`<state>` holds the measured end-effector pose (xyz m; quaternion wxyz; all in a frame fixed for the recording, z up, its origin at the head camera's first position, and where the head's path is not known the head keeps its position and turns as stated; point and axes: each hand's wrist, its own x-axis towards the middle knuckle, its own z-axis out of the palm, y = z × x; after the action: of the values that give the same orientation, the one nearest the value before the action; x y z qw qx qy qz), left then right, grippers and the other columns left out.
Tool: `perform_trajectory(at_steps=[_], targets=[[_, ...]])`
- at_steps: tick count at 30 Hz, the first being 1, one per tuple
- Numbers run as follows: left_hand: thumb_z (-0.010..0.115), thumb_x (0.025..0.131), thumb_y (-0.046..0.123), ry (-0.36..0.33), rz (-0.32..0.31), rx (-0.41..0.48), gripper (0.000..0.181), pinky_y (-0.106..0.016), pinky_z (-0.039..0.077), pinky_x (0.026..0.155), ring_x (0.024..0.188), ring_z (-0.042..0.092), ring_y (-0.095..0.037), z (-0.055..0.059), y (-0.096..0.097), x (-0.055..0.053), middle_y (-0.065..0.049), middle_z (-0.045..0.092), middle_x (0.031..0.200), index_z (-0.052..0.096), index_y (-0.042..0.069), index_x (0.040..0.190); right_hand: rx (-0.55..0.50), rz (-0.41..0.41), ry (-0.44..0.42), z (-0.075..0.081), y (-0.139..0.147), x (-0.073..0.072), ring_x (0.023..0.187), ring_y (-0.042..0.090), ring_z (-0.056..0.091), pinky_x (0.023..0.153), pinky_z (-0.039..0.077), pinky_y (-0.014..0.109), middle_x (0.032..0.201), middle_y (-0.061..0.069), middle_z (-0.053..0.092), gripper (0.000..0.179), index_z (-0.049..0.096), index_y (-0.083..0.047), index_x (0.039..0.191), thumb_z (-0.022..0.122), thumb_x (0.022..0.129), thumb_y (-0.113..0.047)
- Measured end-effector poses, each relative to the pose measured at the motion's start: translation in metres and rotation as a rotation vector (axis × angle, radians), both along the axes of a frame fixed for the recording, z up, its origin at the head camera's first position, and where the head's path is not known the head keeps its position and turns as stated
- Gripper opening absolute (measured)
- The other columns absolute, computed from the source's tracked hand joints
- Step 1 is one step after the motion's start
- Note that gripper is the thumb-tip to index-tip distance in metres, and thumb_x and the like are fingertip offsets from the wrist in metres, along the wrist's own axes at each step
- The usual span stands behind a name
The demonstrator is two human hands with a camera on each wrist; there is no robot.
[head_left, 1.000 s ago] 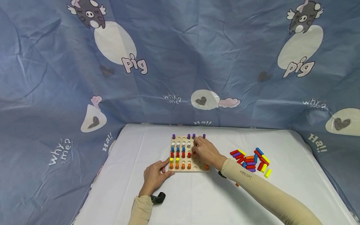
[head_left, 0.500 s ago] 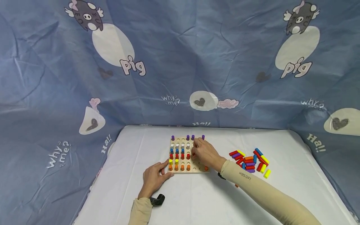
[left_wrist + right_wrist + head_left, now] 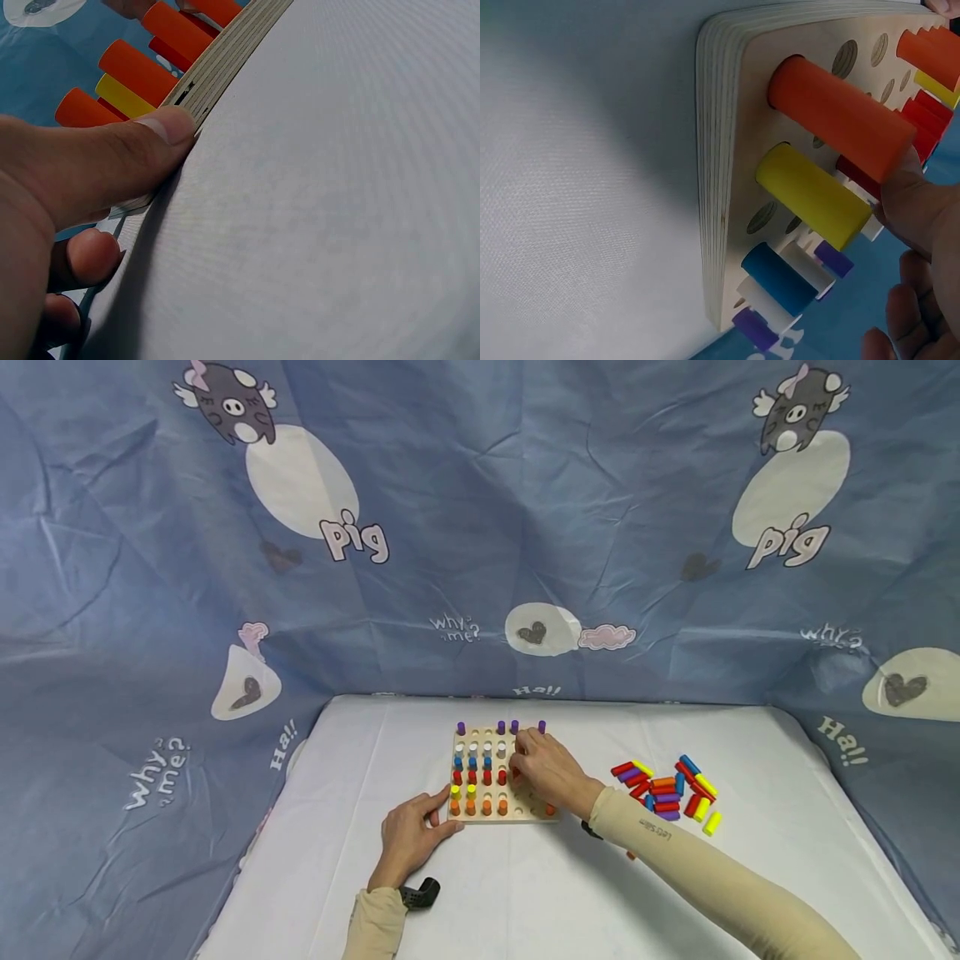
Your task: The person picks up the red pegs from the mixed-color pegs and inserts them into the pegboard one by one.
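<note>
Plywood pegboard on pale cloth. Along one edge: orange peg, yellow peg, bare hole, blue peg. Right hand behind orange, thumb at red peg; contact partly hidden.

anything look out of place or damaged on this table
One orange peg lies apart from the pile of loose pegs, partly hidden by the right sleeve, so it looks stray. No damage shows on the visible parts of the wooden pegboard.
</note>
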<state>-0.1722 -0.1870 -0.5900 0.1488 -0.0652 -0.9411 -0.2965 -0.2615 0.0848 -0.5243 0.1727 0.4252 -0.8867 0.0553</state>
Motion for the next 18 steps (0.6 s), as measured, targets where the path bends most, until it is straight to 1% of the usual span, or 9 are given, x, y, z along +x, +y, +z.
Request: perform_trajectory(at_steps=[5,8,13,18], targets=[[0.086,0.068,0.052,-0.025,0.006,-0.002,0.067,-0.024,0.028,0.055,0.052,0.034,-0.001,0.000,0.000,0.001,0.021,0.043,0.061,0.067,0.031,0.129,-0.052,0.029,-0.009,0.005,0.003,0.005,0.088,0.020,0.048,0.072,0.041,0.034,0.099,0.004,0.054,0.023,0.076,-0.017,0.094,0.087,0.075,-0.023],[0.085,0.069,0.052,-0.029,0.007,-0.007,0.067,-0.025,0.028,0.055,0.052,0.034,-0.002,0.000,-0.001,0.001,0.020,0.044,0.062,0.067,0.031,0.130,-0.072,0.023,-0.003,0.011,0.009,0.009,0.086,0.020,0.046,0.070,0.038,0.034,0.098,0.003,0.053,0.024,0.075,-0.017,0.094,0.088,0.074,-0.022],[0.085,0.069,0.053,-0.021,0.000,-0.005,0.066,-0.025,0.028,0.055,0.052,0.034,-0.002,0.000,-0.001,0.000,0.019,0.044,0.061,0.067,0.031,0.129,-0.065,-0.039,0.008,0.022,0.029,0.011,0.085,0.021,0.046,0.069,0.035,0.034,0.095,0.003,0.053,0.025,0.076,-0.014,0.093,0.089,0.072,-0.023],[0.085,0.069,0.052,-0.016,0.000,-0.005,0.065,-0.025,0.028,0.055,0.052,0.034,-0.002,0.000,-0.001,0.000,0.020,0.043,0.061,0.068,0.031,0.128,-0.050,-0.114,0.004,0.027,0.061,0.008,0.086,0.022,0.047,0.070,0.038,0.036,0.095,0.003,0.052,0.029,0.076,-0.015,0.095,0.090,0.071,-0.025]])
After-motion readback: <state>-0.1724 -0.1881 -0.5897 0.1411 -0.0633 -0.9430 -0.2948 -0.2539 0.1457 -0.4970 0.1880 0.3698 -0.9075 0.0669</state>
